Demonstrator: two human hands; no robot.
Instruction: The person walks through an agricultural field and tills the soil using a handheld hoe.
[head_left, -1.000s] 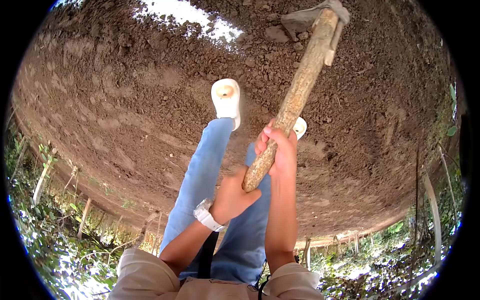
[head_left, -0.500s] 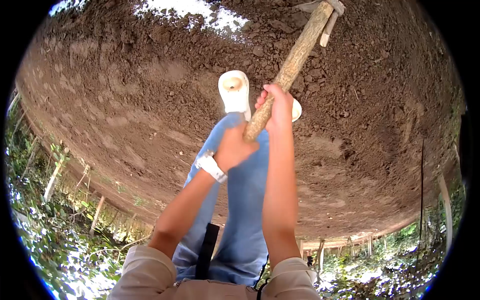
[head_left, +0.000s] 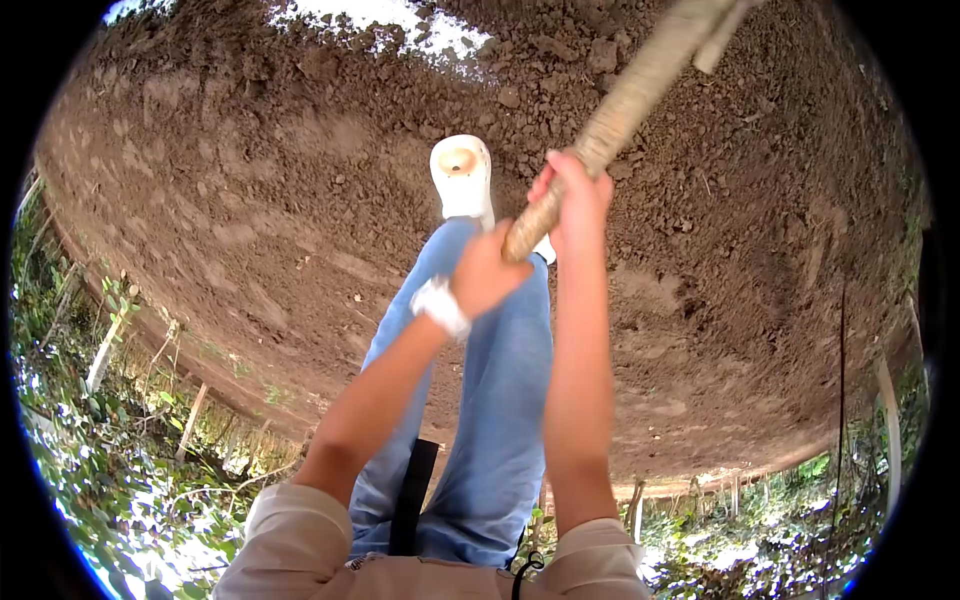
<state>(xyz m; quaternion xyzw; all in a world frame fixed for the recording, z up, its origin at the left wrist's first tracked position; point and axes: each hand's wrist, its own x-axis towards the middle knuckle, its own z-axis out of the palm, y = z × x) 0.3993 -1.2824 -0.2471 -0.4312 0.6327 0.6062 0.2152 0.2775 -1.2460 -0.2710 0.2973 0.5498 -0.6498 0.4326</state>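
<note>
My left hand (head_left: 488, 272), with a white watch (head_left: 440, 305) at its wrist, is closed round the butt end of a thick wooden handle. Further up the same shaft, my right hand (head_left: 578, 200) grips it too. The handle belongs to what looks like a hoe (head_left: 640, 95), slanting up and to the right, blurred toward its far end. A short wooden piece (head_left: 718, 45) juts out beside the shaft near the top. The tool's head lies mostly beyond the top edge of the view.
Brown, clumpy soil (head_left: 250, 200) spreads all round. My white shoe (head_left: 460, 180) stands on it; the other is partly hidden behind my hands and the handle. Wooden posts (head_left: 105, 350) and green plants (head_left: 90, 470) line the border. Bright light patches lie at the top.
The hoe has moved up and to the right, its head leaving the view. Both hands have shifted slightly right and up with it, still gripping the handle.
</note>
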